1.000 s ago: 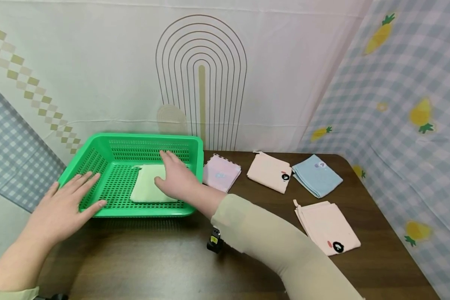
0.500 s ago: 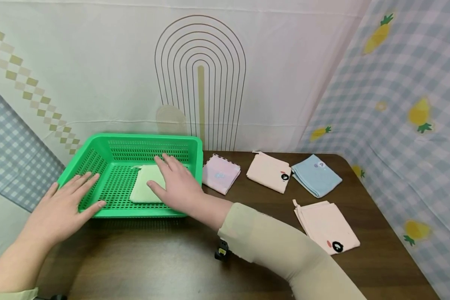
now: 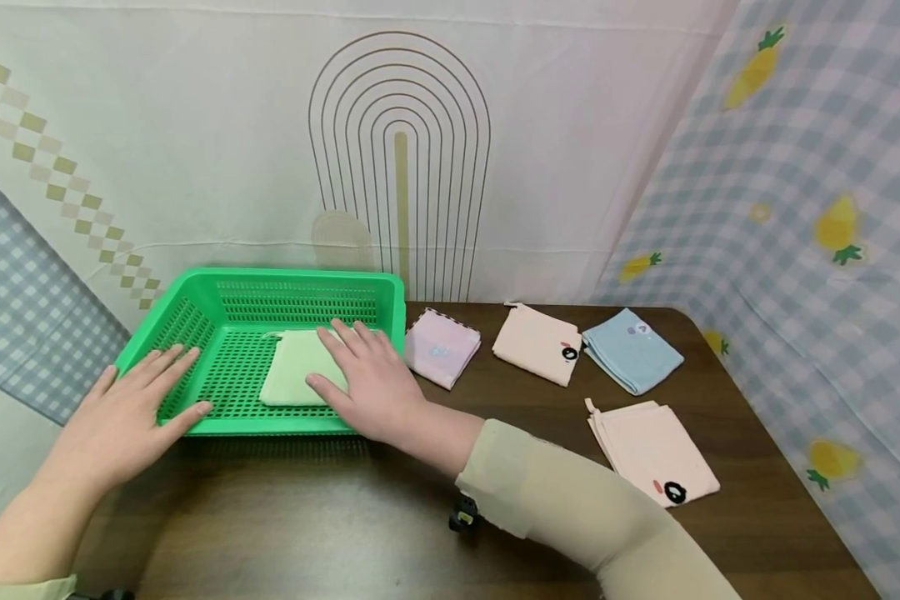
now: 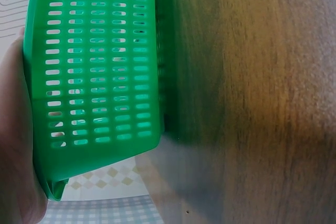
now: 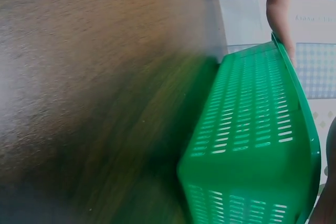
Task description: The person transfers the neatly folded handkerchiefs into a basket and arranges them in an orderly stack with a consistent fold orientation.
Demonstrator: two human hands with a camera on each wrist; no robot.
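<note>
A green plastic basket (image 3: 311, 425) with slotted walls stands at the left of the table. Inside it, toward the right, lies a folded light-green towel (image 3: 292, 375). My left hand (image 3: 123, 421) rests on the basket's front-left corner, fingers spread over the rim. My right hand (image 3: 375, 379) is over the front-right corner, fingers extended above the towel's right part, which it covers; whether it touches towel or rim I cannot tell. In the left wrist view, the basket's slotted wall (image 4: 97, 66) fills the space beside the hand; the right wrist view shows a basket corner (image 5: 241, 171).
On the dark wooden table (image 3: 307, 517), several folded towels lie right of the basket: a lilac one (image 3: 442, 346), a pale pink one (image 3: 537, 343), a blue one (image 3: 632, 350) and a larger pale pink one (image 3: 654, 450). Patterned curtains (image 3: 570, 150) surround the table's back and sides.
My right hand has shifted slightly right and toward me, with its forearm lower. The left hand, basket and towels stay where they were.
</note>
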